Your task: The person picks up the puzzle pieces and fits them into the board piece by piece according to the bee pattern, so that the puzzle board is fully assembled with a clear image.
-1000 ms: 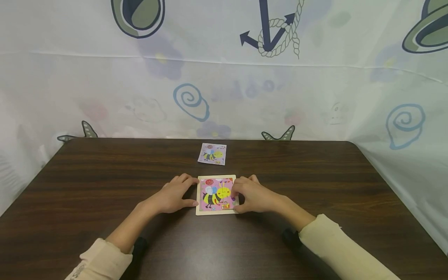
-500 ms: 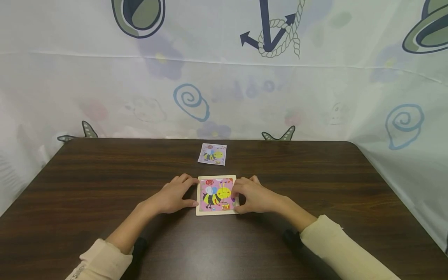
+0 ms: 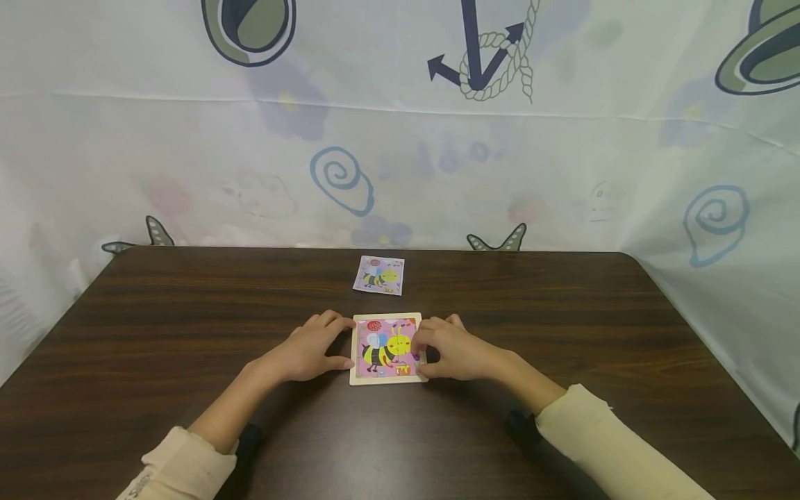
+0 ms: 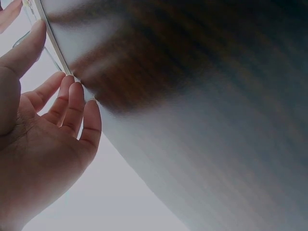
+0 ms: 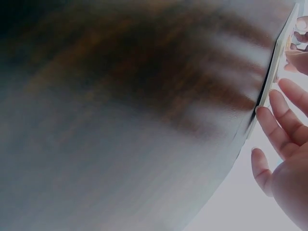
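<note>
A square jigsaw puzzle point(image 3: 378, 338) with a yellow-and-black bee on pink lies in a pale wooden frame point(image 3: 384, 380) at the table's middle. At the frame's left side, my left hand point(image 3: 310, 347) touches the edge with thumb and index finger spread apart. My right hand point(image 3: 457, 348) is at the opposite side, its bent index finger reaching over the puzzle's right part and its thumb at the lower right corner. In the right wrist view, other right fingertips point(image 5: 260, 111) are right at the frame's edge point(image 5: 270, 72). The puzzle's right margin is partly hidden under that hand.
Behind the frame lies a picture card point(image 3: 378, 276) with the same bee design. The dark wood-grain table point(image 3: 187, 298) has its far edge against a white printed cloth point(image 3: 400, 173). Cream sleeves point(image 3: 600, 423) cover both forearms.
My right index finger and thumb have shifted very slightly left over the puzzle. The left hand, the frame and the card stay in place.
</note>
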`<state>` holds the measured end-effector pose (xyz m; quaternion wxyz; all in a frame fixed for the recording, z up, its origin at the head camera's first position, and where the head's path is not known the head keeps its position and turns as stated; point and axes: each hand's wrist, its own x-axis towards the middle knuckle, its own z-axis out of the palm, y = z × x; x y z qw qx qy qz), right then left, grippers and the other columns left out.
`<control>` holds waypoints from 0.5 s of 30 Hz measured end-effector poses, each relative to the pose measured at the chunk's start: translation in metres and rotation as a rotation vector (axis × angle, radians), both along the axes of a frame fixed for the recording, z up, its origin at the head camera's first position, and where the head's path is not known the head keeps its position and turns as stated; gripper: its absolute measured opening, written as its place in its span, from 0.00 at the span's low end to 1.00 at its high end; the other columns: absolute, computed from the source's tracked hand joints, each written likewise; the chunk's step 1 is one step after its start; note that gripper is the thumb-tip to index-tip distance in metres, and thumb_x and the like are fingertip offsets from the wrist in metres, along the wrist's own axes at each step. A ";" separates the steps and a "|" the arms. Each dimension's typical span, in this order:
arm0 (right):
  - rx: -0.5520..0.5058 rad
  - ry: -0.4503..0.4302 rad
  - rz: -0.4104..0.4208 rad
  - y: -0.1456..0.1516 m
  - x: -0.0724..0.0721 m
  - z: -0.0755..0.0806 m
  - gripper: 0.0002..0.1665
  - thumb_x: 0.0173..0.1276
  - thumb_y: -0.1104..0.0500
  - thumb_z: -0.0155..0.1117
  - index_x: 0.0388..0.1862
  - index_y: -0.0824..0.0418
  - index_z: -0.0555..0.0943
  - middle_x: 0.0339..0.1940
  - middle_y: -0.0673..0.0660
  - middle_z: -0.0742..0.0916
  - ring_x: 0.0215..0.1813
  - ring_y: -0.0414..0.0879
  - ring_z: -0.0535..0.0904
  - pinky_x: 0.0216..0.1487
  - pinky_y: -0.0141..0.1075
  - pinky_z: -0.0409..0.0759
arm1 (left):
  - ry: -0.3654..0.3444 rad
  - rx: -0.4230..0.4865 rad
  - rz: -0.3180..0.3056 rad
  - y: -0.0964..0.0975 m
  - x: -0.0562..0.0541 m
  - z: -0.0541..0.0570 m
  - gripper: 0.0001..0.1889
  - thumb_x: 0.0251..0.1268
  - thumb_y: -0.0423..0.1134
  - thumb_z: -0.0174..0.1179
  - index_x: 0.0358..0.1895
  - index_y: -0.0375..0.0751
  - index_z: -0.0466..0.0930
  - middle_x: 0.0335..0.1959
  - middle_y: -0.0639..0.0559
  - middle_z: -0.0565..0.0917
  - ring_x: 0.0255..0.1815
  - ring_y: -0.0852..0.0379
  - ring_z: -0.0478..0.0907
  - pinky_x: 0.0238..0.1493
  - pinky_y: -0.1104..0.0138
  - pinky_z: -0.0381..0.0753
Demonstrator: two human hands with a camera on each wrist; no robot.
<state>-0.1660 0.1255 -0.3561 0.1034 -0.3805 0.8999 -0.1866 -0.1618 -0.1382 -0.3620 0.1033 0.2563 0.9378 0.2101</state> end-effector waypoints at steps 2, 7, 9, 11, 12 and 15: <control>0.003 -0.005 -0.006 0.000 0.000 0.000 0.13 0.55 0.55 0.68 0.39 0.56 0.80 0.37 0.47 0.78 0.44 0.42 0.69 0.42 0.40 0.56 | 0.001 0.001 -0.006 0.000 -0.001 0.000 0.32 0.55 0.47 0.64 0.61 0.37 0.66 0.56 0.41 0.68 0.56 0.43 0.64 0.51 0.44 0.64; 0.023 -0.016 -0.013 0.000 0.000 0.000 0.15 0.56 0.55 0.68 0.43 0.56 0.80 0.40 0.48 0.78 0.45 0.42 0.69 0.43 0.40 0.57 | 0.001 0.002 -0.023 -0.001 -0.003 0.000 0.32 0.55 0.48 0.64 0.61 0.36 0.66 0.55 0.41 0.68 0.56 0.42 0.64 0.52 0.44 0.64; 0.029 -0.020 -0.014 0.001 0.000 0.000 0.16 0.56 0.54 0.67 0.44 0.55 0.81 0.41 0.48 0.78 0.45 0.42 0.69 0.43 0.40 0.57 | -0.003 0.002 -0.029 -0.001 -0.003 0.001 0.32 0.55 0.48 0.64 0.61 0.36 0.66 0.55 0.41 0.69 0.56 0.43 0.64 0.52 0.45 0.64; 0.029 -0.022 -0.013 0.001 -0.001 0.000 0.15 0.57 0.55 0.67 0.44 0.55 0.81 0.40 0.48 0.77 0.45 0.42 0.70 0.42 0.40 0.57 | -0.005 -0.001 -0.035 0.000 -0.003 0.002 0.32 0.56 0.48 0.63 0.61 0.36 0.66 0.55 0.41 0.69 0.56 0.43 0.64 0.52 0.45 0.65; 0.029 -0.024 -0.013 0.001 -0.001 0.000 0.15 0.57 0.55 0.67 0.44 0.55 0.81 0.39 0.48 0.77 0.44 0.42 0.70 0.42 0.40 0.57 | -0.007 -0.002 -0.040 0.000 -0.003 0.003 0.32 0.56 0.48 0.63 0.61 0.36 0.66 0.54 0.41 0.69 0.56 0.43 0.64 0.52 0.46 0.65; 0.022 -0.025 -0.012 0.002 -0.001 0.000 0.14 0.57 0.55 0.67 0.43 0.55 0.81 0.38 0.48 0.77 0.44 0.42 0.70 0.42 0.40 0.58 | -0.016 -0.006 -0.045 0.000 -0.003 0.006 0.32 0.55 0.48 0.63 0.61 0.35 0.66 0.54 0.41 0.69 0.56 0.42 0.64 0.52 0.46 0.65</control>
